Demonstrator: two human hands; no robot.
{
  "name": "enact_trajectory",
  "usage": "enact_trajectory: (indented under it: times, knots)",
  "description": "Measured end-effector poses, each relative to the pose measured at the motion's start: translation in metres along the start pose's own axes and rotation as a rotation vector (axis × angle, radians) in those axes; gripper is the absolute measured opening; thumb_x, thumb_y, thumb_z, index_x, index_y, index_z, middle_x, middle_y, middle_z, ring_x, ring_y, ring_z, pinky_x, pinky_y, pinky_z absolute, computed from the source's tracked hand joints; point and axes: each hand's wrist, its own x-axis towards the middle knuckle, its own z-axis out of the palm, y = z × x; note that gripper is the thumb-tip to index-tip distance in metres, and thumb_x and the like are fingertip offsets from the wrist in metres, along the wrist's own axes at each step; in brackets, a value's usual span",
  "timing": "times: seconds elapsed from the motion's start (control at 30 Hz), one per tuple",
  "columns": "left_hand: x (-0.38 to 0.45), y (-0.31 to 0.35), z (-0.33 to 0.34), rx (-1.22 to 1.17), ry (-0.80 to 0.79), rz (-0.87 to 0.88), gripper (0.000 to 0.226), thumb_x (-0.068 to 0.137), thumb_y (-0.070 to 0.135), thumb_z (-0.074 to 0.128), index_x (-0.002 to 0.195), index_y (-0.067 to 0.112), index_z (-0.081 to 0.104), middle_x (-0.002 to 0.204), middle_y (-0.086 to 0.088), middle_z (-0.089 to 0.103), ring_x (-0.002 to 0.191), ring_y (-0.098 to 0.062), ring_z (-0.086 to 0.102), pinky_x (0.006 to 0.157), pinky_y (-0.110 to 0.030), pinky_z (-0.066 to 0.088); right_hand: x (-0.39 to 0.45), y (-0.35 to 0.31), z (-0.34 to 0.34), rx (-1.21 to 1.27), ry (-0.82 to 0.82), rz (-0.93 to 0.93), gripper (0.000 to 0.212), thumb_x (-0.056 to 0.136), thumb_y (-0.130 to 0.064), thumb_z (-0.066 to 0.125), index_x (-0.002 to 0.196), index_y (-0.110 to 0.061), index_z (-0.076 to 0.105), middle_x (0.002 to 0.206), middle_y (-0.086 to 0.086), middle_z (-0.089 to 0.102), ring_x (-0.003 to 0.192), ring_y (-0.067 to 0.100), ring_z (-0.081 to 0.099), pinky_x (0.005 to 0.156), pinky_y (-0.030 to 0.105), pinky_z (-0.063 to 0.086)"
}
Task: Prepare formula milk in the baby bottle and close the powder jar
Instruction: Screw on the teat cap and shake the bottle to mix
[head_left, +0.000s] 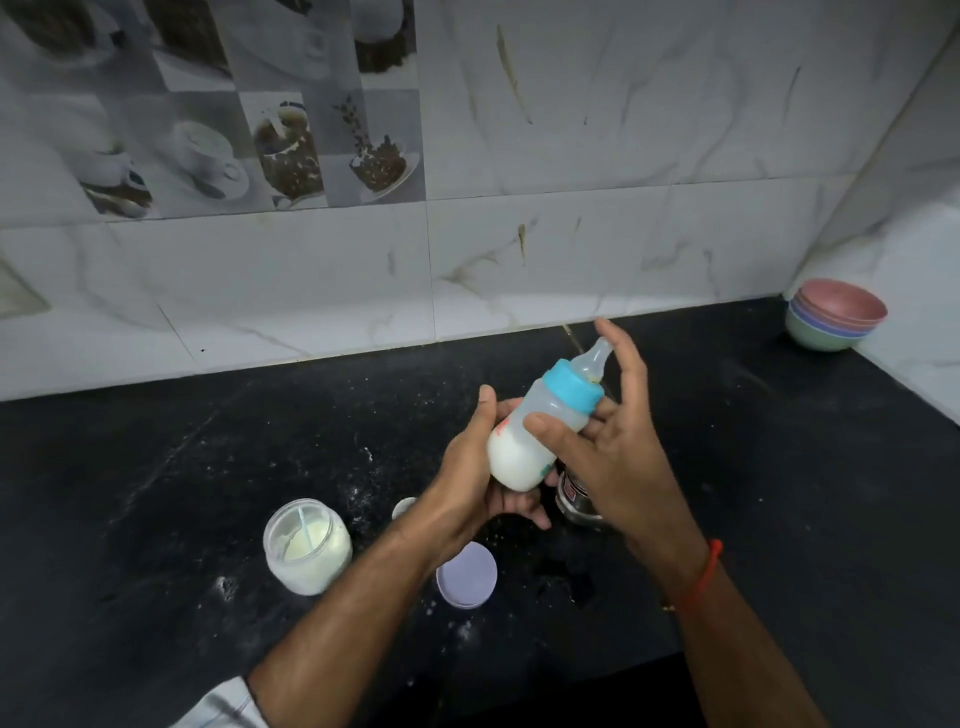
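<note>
— Where is the baby bottle (540, 423) now, and how does it look?

— It is in the air above the black counter (208, 467), between both hands, and it leans with the teat toward the upper right. The body is cloudy and half transparent. White milk fills the lower part, the upper part looks empty. A blue ring (574, 387) is screwed on the neck, and the pale teat (597, 358) stands out of it.

— How do the hands hold it?

— The left hand (478, 478) is curled under and around the bottom of the bottle. The right hand (613, 447) presses its thumb on the side of the bottle, and its fingers go up behind the ring and the teat, rather straight.

— And the powder jar?

— The powder jar (307, 545) stands on the counter at the left, open, with white powder and a scoop inside. Its lid (467, 577) lies flat beside it, under the left forearm. Spilled powder is around them. A stack of coloured bowls (836, 317) sits in the far right corner.
</note>
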Motion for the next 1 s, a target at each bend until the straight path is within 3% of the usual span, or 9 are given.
enact_trajectory:
  times: [0.1,0.27,0.4,0.53,0.67,0.77,0.87,0.97,1.0]
  knots:
    - [0.001,0.002,-0.003,0.033,-0.045,-0.021,0.084,0.089,0.081,0.024,0.15,0.027,0.042,0.093,-0.028,0.069,0.05,-0.03,0.064,0.052,-0.041,0.06,0.001,-0.015,-0.007,0.009,-0.018,-0.041,0.092,0.077,-0.012,0.082,0.147,-0.047,0.034,0.114,0.01,0.072,0.096,0.024,0.076,0.076,0.034,0.064]
    - [0.009,0.002,-0.015,0.345,0.191,0.255,0.082,0.086,0.083,0.021,0.152,0.036,0.032,0.118,-0.001,0.075,0.076,-0.027,0.069,0.066,-0.043,0.058,0.002,-0.023,-0.013,-0.058,0.39,-0.436,0.091,0.082,0.001,0.079,0.151,-0.023,0.026,0.149,-0.016,0.045,0.121,0.023,0.064,0.103,0.044,0.056]
    - [0.007,0.003,-0.022,0.418,0.298,0.337,0.077,0.086,0.082,0.019,0.144,0.038,0.045,0.123,0.004,0.07,0.079,-0.02,0.069,0.069,-0.042,0.058,-0.004,-0.009,-0.013,-0.046,0.213,-0.182,0.091,0.079,-0.007,0.082,0.152,-0.036,0.036,0.134,0.001,0.062,0.108,0.014,0.072,0.099,0.043,0.059]
    - [0.005,0.006,-0.022,0.391,0.323,0.334,0.062,0.092,0.071,0.021,0.131,0.04,0.055,0.123,0.005,0.07,0.078,-0.019,0.068,0.067,-0.041,0.057,0.002,-0.015,-0.026,-0.071,0.5,-0.423,0.093,0.082,0.004,0.077,0.156,-0.01,0.022,0.15,0.001,0.044,0.121,0.003,0.06,0.104,0.027,0.053]
    - [0.004,0.003,-0.019,0.397,0.324,0.349,0.06,0.093,0.071,0.022,0.128,0.04,0.059,0.124,0.007,0.069,0.079,-0.017,0.069,0.068,-0.042,0.057,-0.007,-0.001,-0.013,-0.081,0.297,-0.229,0.091,0.08,-0.004,0.083,0.152,-0.033,0.037,0.124,-0.012,0.067,0.109,0.009,0.071,0.1,0.04,0.059]
    - [0.003,0.003,-0.016,0.406,0.34,0.351,0.055,0.094,0.07,0.023,0.123,0.043,0.061,0.123,0.008,0.068,0.079,-0.016,0.068,0.068,-0.042,0.057,-0.007,-0.003,-0.015,-0.098,0.435,-0.397,0.089,0.08,0.003,0.08,0.15,-0.021,0.031,0.14,-0.025,0.052,0.118,0.0,0.064,0.1,0.025,0.055]
    - [0.002,-0.001,-0.019,0.411,0.343,0.348,0.056,0.094,0.069,0.023,0.124,0.041,0.061,0.124,0.008,0.068,0.079,-0.016,0.069,0.07,-0.042,0.058,-0.013,-0.006,-0.008,-0.145,0.344,-0.333,0.09,0.078,-0.008,0.085,0.15,-0.03,0.036,0.132,-0.015,0.063,0.112,0.003,0.07,0.098,0.038,0.06]
    - [0.005,-0.001,-0.02,0.401,0.33,0.354,0.061,0.095,0.069,0.025,0.127,0.035,0.063,0.122,0.006,0.071,0.081,-0.018,0.069,0.071,-0.046,0.059,-0.012,-0.011,-0.008,-0.218,0.443,-0.505,0.088,0.076,-0.002,0.08,0.149,-0.003,0.029,0.14,-0.014,0.047,0.122,-0.01,0.058,0.102,0.023,0.054]
    - [0.005,-0.002,-0.019,0.382,0.325,0.337,0.063,0.094,0.07,0.026,0.128,0.032,0.064,0.121,0.004,0.072,0.08,-0.019,0.069,0.07,-0.046,0.058,-0.01,-0.009,-0.008,-0.229,0.421,-0.5,0.088,0.077,0.0,0.08,0.148,-0.005,0.03,0.138,-0.014,0.048,0.118,-0.01,0.06,0.1,0.021,0.054]
